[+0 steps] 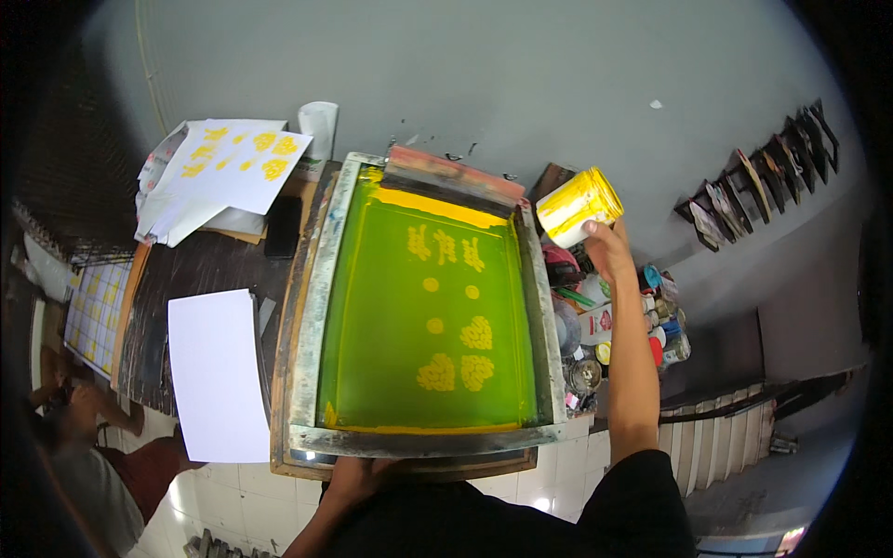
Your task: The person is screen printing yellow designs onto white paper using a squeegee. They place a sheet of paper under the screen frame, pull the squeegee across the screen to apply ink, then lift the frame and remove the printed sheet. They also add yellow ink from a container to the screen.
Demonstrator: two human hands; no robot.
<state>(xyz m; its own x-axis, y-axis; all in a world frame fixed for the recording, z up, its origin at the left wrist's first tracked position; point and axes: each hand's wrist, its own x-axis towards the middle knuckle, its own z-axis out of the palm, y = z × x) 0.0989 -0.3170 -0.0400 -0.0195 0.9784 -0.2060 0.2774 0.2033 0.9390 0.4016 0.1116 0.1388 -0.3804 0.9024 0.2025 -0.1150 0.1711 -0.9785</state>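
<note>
Item: white cylindrical container smeared with yellow (pixel 579 206), tilted, raised beside the upper right corner of the screen. Right hand (pixel 608 251): fingers curled closed around the container's lower side, thumb pressed to its wall.

Left hand (pixel 357 478): at the screen's near edge; its fingers are hidden, so their spread and any hold cannot be told.

Item: green mesh screen in a paint-stained rectangular frame (pixel 549 363), bearing yellow motifs. At its far end, a broad red-brown squeegee (pixel 454 177) beside a band of yellow ink (pixel 442 206).

Item: white paper sheets (pixel 216 377), on the dark wooden desk (pixel 149 312), left.

Step, as judged: ink handling at the screen. Next move calls for a firm, controlled tilt.

Obscured: container's contents; the surface beneath the screen; crowded jars (pixel 585 376), right, partly overlapped by the forearm.
</note>
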